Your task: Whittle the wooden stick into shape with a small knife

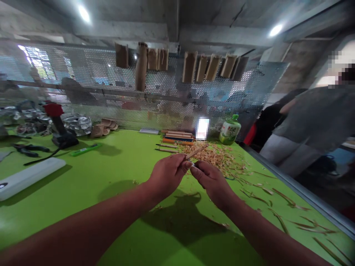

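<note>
My left hand (pixel 166 173) is closed around a thin wooden stick (pixel 197 150) that points up and away to the right. My right hand (pixel 211 179) is closed just beside it, fingers pinched near the stick's lower end; a small pale object shows between the fingertips but I cannot make it out. Both hands hover above the green table (pixel 111 184), in front of a heap of wood shavings (pixel 215 155).
Long shavings (pixel 280 207) lie along the right edge. Sticks and pencils (pixel 173 142), a lit phone (pixel 202 128) and a green bottle (pixel 230 132) stand at the back. Pliers (pixel 27 149), a white box (pixel 27 177), a red-handled tool (pixel 59 127) sit left. A person (pixel 310 125) stands right.
</note>
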A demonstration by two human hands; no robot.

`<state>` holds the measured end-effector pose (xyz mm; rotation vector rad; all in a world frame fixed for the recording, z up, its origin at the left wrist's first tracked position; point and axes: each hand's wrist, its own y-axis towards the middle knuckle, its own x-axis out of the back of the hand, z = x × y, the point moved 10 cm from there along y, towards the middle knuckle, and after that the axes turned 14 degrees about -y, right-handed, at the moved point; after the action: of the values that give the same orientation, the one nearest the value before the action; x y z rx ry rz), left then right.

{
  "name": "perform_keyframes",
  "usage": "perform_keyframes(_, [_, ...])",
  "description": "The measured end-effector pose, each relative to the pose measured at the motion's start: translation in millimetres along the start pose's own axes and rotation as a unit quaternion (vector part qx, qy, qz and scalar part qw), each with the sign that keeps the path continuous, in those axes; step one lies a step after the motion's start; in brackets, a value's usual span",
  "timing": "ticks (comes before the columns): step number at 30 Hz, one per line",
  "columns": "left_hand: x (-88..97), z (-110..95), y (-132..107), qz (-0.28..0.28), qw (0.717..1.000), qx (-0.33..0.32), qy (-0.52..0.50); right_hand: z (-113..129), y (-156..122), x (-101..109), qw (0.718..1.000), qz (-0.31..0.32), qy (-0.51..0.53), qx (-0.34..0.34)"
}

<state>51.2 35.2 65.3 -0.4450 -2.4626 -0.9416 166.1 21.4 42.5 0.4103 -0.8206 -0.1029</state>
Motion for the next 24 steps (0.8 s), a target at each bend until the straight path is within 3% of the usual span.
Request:
perform_keyframes(13, [-8.2, 16, -3, 0.001, 0.992, 0.077, -0.097, -4, -3, 8, 0.978, -0.052, -0.203, -0.018])
perform_keyframes(24, [-12.2, 21, -4, -0.004, 0.980, 0.109, -0.165, 1, -3, 10, 0.960, -0.070, -0.270, -0.010])
